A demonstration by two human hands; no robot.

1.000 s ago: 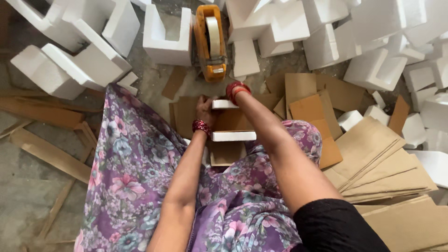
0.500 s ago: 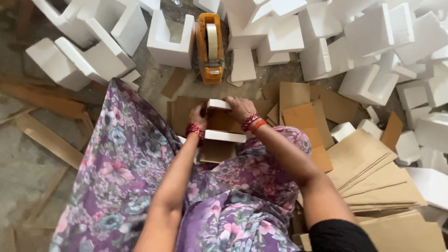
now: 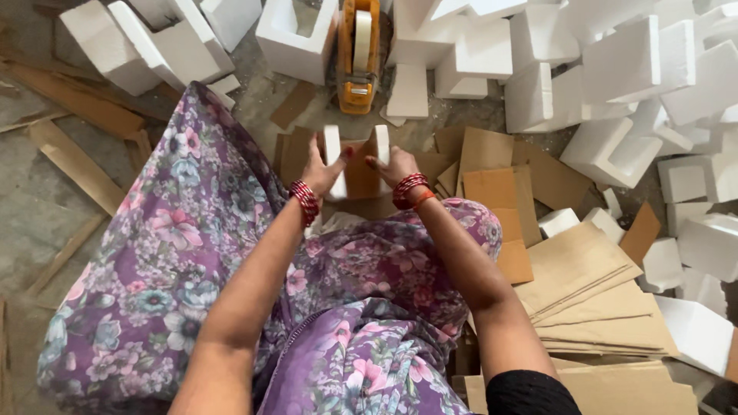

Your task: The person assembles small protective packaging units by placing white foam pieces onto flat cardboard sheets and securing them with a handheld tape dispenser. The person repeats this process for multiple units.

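a: head view: left hand (image 3: 319, 170) and right hand (image 3: 393, 165) each press a white foam end piece against a brown cardboard piece (image 3: 360, 170) standing between them, just past the knees, over the floor.

b: grip state?

a: left grip is closed on the left foam block (image 3: 332, 160), thumb on its inner face. right grip is clamped on the right foam block (image 3: 380, 154), fingers over the near face. both blocks upright, touching the cardboard edges.

b: risk?

a: my read: the stack is held only by squeeze from both sides. if either hand eases, a block could tip off or the cardboard could buckle and drop onto the lap. foam is light and crumbly, so too much pressure may dent a corner. can't tell if anything is bonded yet.

b: what's around?

a: orange tape dispenser (image 3: 358, 54) on the floor just beyond the hands, near but not touching. loose white foam blocks (image 3: 623, 61) heaped across the top and right. flat cardboard sheets (image 3: 592, 292) stacked to the right, scraps under the hands. wooden strips (image 3: 73, 161) at left. purple floral fabric (image 3: 192, 253) covers the lap.

b: obstructions?

a: scraps crowd the floor below, so no flat spot right under the piece. foam sits close on both sides of the dispenser.
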